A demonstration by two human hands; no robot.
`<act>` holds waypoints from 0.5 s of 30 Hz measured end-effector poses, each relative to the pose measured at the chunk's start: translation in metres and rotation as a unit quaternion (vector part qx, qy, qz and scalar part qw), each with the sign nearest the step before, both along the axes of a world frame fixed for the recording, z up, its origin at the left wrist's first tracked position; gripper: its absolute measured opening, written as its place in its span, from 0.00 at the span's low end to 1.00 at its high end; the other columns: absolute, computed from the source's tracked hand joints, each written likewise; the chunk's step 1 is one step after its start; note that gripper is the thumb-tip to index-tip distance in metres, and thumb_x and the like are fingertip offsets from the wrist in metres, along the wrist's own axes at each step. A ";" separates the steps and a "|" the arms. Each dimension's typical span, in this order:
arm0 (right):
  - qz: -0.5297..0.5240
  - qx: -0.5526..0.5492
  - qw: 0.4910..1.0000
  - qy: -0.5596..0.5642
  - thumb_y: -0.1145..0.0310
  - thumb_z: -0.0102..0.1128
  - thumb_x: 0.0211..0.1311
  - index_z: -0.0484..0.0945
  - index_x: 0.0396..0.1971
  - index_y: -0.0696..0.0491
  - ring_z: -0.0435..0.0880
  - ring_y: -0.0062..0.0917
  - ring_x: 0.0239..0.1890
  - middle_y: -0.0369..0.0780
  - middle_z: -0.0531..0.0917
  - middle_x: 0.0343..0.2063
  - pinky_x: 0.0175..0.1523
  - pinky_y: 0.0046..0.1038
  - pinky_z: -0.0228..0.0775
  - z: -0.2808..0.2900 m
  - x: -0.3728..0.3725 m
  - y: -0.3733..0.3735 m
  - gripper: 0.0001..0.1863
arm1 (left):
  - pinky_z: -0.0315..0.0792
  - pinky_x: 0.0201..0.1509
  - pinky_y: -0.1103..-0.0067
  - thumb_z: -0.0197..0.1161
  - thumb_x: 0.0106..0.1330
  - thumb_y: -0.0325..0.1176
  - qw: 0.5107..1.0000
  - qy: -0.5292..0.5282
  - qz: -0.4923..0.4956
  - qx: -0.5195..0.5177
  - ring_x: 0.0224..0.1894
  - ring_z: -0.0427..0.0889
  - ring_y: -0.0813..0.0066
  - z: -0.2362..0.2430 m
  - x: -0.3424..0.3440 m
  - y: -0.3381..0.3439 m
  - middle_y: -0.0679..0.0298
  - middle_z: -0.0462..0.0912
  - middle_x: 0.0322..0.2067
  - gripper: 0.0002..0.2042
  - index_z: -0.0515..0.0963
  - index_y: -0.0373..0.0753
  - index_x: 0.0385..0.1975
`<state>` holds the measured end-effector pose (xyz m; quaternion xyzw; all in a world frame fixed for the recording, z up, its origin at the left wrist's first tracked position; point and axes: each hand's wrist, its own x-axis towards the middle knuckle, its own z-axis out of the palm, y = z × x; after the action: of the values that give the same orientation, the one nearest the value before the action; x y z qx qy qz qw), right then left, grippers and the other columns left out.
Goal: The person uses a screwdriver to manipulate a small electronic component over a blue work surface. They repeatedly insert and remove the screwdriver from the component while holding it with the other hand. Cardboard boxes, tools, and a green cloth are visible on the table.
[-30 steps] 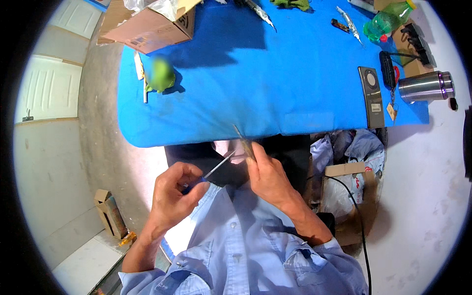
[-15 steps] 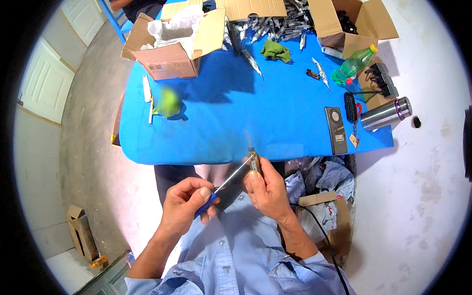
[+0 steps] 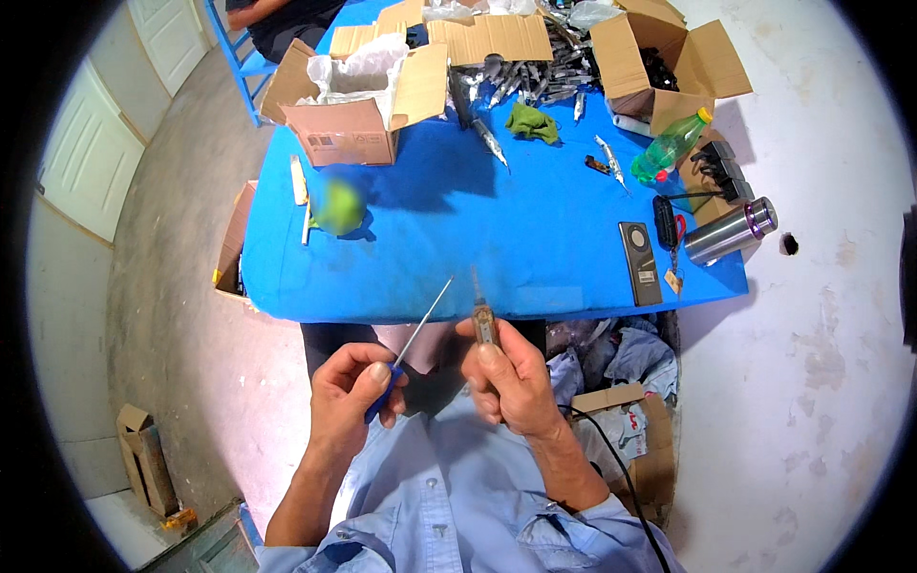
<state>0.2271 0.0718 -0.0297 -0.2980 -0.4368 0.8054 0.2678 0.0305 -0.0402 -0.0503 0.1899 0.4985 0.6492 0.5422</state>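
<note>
My left hand (image 3: pixel 346 393) grips the blue handle of a screwdriver (image 3: pixel 385 392). Its thin metal shaft slants up to the right, and the tip is free in the air. In my right hand (image 3: pixel 516 384) is a small brown, worn-looking tool (image 3: pixel 485 327) with a narrow pointed end aimed at the table. My thumb presses its lower part and my fingers hide the rest. Both hands are in front of the near edge of the blue-covered table (image 3: pixel 430 258), with a gap between the screwdriver tip and the brown tool.
Cardboard boxes (image 3: pixel 339 138) stand at the back, beside a heap of slim silver-and-black tools (image 3: pixel 544 81). Green cloths (image 3: pixel 531 122), a green bottle (image 3: pixel 676 143), a phone (image 3: pixel 640 263) and a steel flask (image 3: pixel 731 231) lie around. A black cable (image 3: pixel 621 468) runs by my right arm.
The screwdriver tip has come away from the brown tool and now points up beside it. The brown tool is turned more upright, and the whole view has shifted slightly.
</note>
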 end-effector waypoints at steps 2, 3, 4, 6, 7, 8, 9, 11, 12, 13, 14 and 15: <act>0.000 -0.029 0.999 0.017 0.61 0.47 0.81 0.68 0.62 0.55 0.65 0.08 0.17 0.32 0.71 0.26 0.19 0.15 0.60 0.003 -0.001 0.000 0.18 | 0.74 0.18 0.81 0.65 0.70 0.35 1.000 0.000 -0.003 -0.002 0.22 0.83 0.73 -0.002 0.000 -0.001 0.55 0.85 0.31 0.11 0.77 0.35 0.45; 0.001 -0.044 0.999 0.025 0.60 0.46 0.81 0.68 0.62 0.55 0.66 0.09 0.17 0.32 0.71 0.26 0.19 0.14 0.60 0.005 -0.002 0.000 0.19 | 0.74 0.18 0.81 0.65 0.70 0.35 1.000 -0.001 -0.004 -0.001 0.22 0.83 0.74 -0.003 0.001 -0.002 0.55 0.86 0.31 0.11 0.77 0.35 0.45; 0.003 -0.057 0.998 0.031 0.60 0.46 0.81 0.68 0.62 0.55 0.66 0.09 0.17 0.32 0.71 0.26 0.19 0.15 0.60 0.007 -0.002 0.000 0.19 | 0.74 0.18 0.81 0.66 0.70 0.35 1.000 -0.002 -0.006 0.000 0.23 0.83 0.74 -0.004 0.001 -0.002 0.55 0.86 0.31 0.12 0.77 0.35 0.45; 0.008 -0.084 0.995 0.046 0.59 0.46 0.81 0.67 0.62 0.56 0.66 0.09 0.17 0.33 0.72 0.27 0.18 0.15 0.60 0.010 -0.002 0.001 0.20 | 0.74 0.18 0.81 0.66 0.70 0.35 1.000 -0.003 -0.001 -0.002 0.23 0.83 0.74 -0.005 0.000 -0.004 0.55 0.86 0.32 0.12 0.77 0.35 0.45; 0.010 -0.095 0.994 0.057 0.59 0.46 0.81 0.67 0.62 0.56 0.66 0.10 0.17 0.33 0.72 0.27 0.18 0.15 0.60 0.010 -0.003 0.002 0.20 | 0.74 0.18 0.82 0.66 0.70 0.35 1.000 -0.003 0.001 -0.003 0.23 0.83 0.74 -0.006 -0.001 -0.004 0.55 0.86 0.32 0.12 0.77 0.35 0.45; 0.013 -0.105 0.992 0.068 0.60 0.46 0.82 0.66 0.62 0.56 0.66 0.10 0.16 0.33 0.72 0.27 0.18 0.15 0.60 0.011 -0.003 0.003 0.20 | 0.74 0.18 0.82 0.66 0.70 0.35 1.000 -0.003 0.002 -0.003 0.23 0.83 0.74 -0.006 -0.001 -0.004 0.56 0.86 0.32 0.12 0.77 0.35 0.45; 0.015 -0.115 0.990 0.079 0.60 0.45 0.82 0.66 0.63 0.57 0.66 0.10 0.16 0.33 0.72 0.27 0.18 0.15 0.60 0.012 -0.003 0.004 0.20 | 0.74 0.19 0.82 0.66 0.70 0.35 1.000 -0.002 0.003 -0.002 0.23 0.83 0.75 -0.007 -0.002 -0.005 0.56 0.86 0.32 0.12 0.77 0.35 0.45; 0.020 -0.136 0.985 0.101 0.60 0.44 0.82 0.66 0.63 0.57 0.66 0.11 0.16 0.33 0.72 0.27 0.17 0.15 0.60 0.010 -0.003 0.005 0.20 | 0.74 0.19 0.82 0.66 0.70 0.35 1.000 -0.006 0.004 -0.003 0.23 0.83 0.75 -0.008 -0.002 -0.005 0.56 0.86 0.32 0.11 0.78 0.35 0.45; 0.023 -0.147 0.983 0.111 0.60 0.44 0.82 0.65 0.63 0.57 0.66 0.11 0.16 0.34 0.72 0.27 0.17 0.16 0.60 0.009 -0.003 0.005 0.20 | 0.74 0.19 0.83 0.66 0.70 0.35 1.000 -0.010 0.004 -0.005 0.23 0.83 0.75 -0.008 -0.003 -0.004 0.56 0.86 0.32 0.11 0.78 0.35 0.45; 0.024 -0.149 0.982 0.113 0.60 0.44 0.82 0.65 0.63 0.57 0.66 0.11 0.16 0.34 0.72 0.27 0.17 0.16 0.60 0.010 -0.004 0.006 0.20 | 0.74 0.19 0.83 0.66 0.70 0.35 1.000 -0.014 0.005 -0.007 0.23 0.83 0.75 -0.008 -0.003 -0.004 0.56 0.86 0.32 0.11 0.78 0.36 0.45; 0.024 -0.152 0.981 0.115 0.60 0.43 0.82 0.65 0.62 0.57 0.65 0.11 0.16 0.34 0.72 0.28 0.17 0.16 0.60 0.011 -0.004 0.006 0.20 | 0.74 0.19 0.83 0.66 0.70 0.35 1.000 -0.014 0.004 -0.009 0.23 0.83 0.75 -0.009 -0.003 -0.004 0.56 0.86 0.32 0.11 0.78 0.36 0.45; 0.024 -0.155 0.981 0.116 0.60 0.43 0.82 0.65 0.62 0.57 0.65 0.11 0.15 0.34 0.72 0.28 0.16 0.16 0.60 0.011 -0.005 0.007 0.20 | 0.74 0.19 0.83 0.66 0.70 0.35 1.000 -0.014 0.004 -0.010 0.23 0.83 0.75 -0.009 -0.003 -0.003 0.56 0.86 0.32 0.11 0.78 0.36 0.45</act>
<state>0.2223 0.0785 -0.0185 -0.2298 -0.2795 0.8987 0.2479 0.0278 -0.0436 -0.0596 0.1734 0.4983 0.6486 0.5486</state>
